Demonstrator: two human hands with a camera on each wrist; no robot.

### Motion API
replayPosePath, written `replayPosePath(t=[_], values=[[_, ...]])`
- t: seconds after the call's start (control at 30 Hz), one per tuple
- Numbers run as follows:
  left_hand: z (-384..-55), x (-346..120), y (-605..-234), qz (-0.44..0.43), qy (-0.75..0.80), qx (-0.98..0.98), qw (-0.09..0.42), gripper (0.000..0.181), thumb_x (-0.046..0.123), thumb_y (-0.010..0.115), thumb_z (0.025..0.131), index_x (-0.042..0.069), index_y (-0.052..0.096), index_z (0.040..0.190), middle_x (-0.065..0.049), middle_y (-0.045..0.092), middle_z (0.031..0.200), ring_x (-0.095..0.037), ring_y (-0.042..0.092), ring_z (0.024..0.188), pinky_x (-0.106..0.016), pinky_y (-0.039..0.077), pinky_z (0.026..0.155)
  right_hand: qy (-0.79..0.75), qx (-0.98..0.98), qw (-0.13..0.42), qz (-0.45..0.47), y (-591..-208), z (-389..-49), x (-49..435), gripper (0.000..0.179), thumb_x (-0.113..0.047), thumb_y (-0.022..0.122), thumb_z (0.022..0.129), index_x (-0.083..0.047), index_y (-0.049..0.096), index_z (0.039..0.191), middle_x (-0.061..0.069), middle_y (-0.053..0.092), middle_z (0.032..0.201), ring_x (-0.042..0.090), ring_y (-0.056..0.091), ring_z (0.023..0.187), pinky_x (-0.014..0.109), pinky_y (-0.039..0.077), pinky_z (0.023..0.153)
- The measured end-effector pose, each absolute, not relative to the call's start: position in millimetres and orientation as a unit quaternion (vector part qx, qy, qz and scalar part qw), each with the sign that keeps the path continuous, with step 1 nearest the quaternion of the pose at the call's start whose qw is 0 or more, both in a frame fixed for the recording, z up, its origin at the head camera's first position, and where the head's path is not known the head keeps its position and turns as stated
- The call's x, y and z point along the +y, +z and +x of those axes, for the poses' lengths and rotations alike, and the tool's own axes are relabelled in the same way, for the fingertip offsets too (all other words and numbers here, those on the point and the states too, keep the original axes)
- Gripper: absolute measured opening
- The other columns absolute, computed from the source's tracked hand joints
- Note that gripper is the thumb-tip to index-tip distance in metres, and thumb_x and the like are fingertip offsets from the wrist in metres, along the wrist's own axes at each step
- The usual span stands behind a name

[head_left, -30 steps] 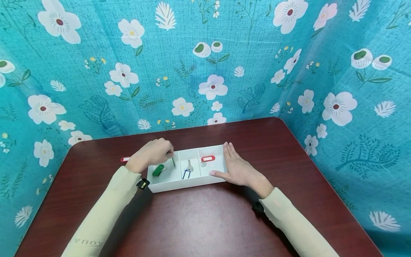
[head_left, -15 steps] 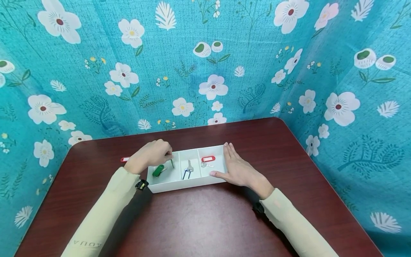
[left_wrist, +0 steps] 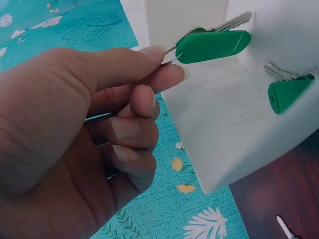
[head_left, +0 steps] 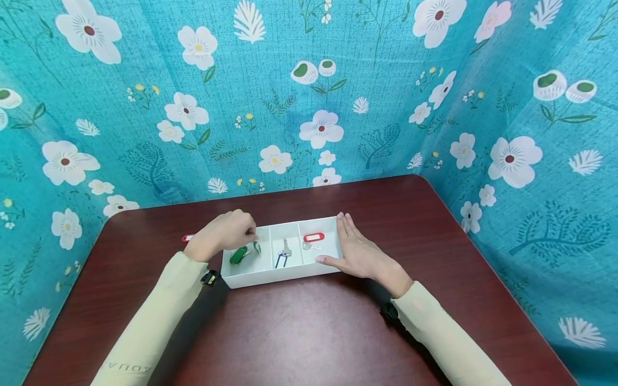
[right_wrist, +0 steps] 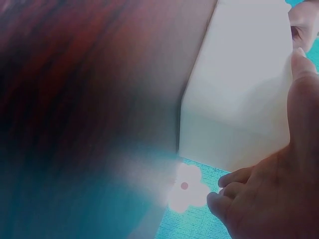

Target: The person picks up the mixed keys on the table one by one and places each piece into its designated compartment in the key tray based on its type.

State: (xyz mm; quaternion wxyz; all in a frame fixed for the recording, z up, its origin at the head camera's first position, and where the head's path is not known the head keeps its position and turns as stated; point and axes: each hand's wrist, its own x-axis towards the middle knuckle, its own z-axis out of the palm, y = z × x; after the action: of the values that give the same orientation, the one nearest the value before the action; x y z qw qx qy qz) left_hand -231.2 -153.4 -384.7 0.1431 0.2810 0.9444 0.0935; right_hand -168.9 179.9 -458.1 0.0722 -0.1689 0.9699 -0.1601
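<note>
Over the left compartment of a white three-part tray [head_left: 275, 276], my left hand [head_left: 226, 229] pinches between thumb and forefinger the ring of a key with a green tag [left_wrist: 214, 46]. The tag and its key point away from the fingertips, low inside the compartment. Another green-tagged key [head_left: 238, 255] lies in the same compartment. My right hand [head_left: 363, 253] rests along the tray's right end, fingers straight and thumb at the front rim. In the middle compartment is a key [head_left: 286, 249] with a blue-edged tag; the right one has a key [head_left: 315, 247] with a red tag [head_left: 314, 236].
On the dark red-brown table [head_left: 299, 332], another red tag [head_left: 187, 238] lies left of the tray, partly behind my left wrist. A blue flowered curtain [head_left: 270, 107] hangs behind the table and along its right side.
My left hand has shifted slightly left, and the green-tagged key it pinches has moved left and turned with it. The right hand and the tray have stayed in place.
</note>
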Motion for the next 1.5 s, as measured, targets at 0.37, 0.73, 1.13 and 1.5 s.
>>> replayPosePath(t=[0.37,0.73,1.13,1.5], values=[[-233.1,-152.9,-383.0,0.274,0.088,0.944,0.161,0.013,0.021,0.081,0.093,0.012,0.081,0.084,0.002,0.070,0.077,-0.015,0.057,0.067,-0.027,0.047,0.061,-0.166,0.969,0.072,-0.169,-454.4,-168.4,180.7,0.123,-0.077,0.059,0.092,0.005,0.005,0.166,0.024,0.007,0.177,0.039,0.005,0.166,0.049,0.026,0.132],[-231.8,-156.0,-383.2,0.268,0.090,0.945,0.167,0.012,0.022,0.080,0.094,0.011,0.081,0.089,0.001,0.073,0.079,-0.015,0.057,0.069,-0.026,0.047,0.061,-0.171,0.968,0.074,-0.170,-453.1,-168.0,179.5,0.124,-0.078,0.059,0.091,0.004,0.004,0.167,0.022,0.005,0.177,0.039,0.004,0.167,0.049,0.029,0.131],[-224.9,-164.2,-382.5,0.274,0.089,0.946,0.151,0.014,0.023,0.079,0.094,0.010,0.082,0.091,0.001,0.076,0.084,-0.014,0.058,0.070,-0.025,0.049,0.063,-0.169,0.969,0.071,-0.166,-454.2,-165.7,180.1,0.124,-0.079,0.059,0.091,0.003,0.005,0.167,0.021,0.005,0.178,0.038,0.004,0.167,0.049,0.029,0.131],[-219.0,-172.6,-382.9,0.270,0.097,0.947,0.145,0.013,0.023,0.078,0.095,0.011,0.083,0.096,0.001,0.077,0.084,-0.012,0.057,0.067,-0.025,0.049,0.060,-0.163,0.970,0.073,-0.163,-456.6,-164.7,179.9,0.125,-0.079,0.058,0.091,0.002,0.003,0.167,0.021,0.005,0.178,0.038,0.004,0.167,0.049,0.029,0.131]])
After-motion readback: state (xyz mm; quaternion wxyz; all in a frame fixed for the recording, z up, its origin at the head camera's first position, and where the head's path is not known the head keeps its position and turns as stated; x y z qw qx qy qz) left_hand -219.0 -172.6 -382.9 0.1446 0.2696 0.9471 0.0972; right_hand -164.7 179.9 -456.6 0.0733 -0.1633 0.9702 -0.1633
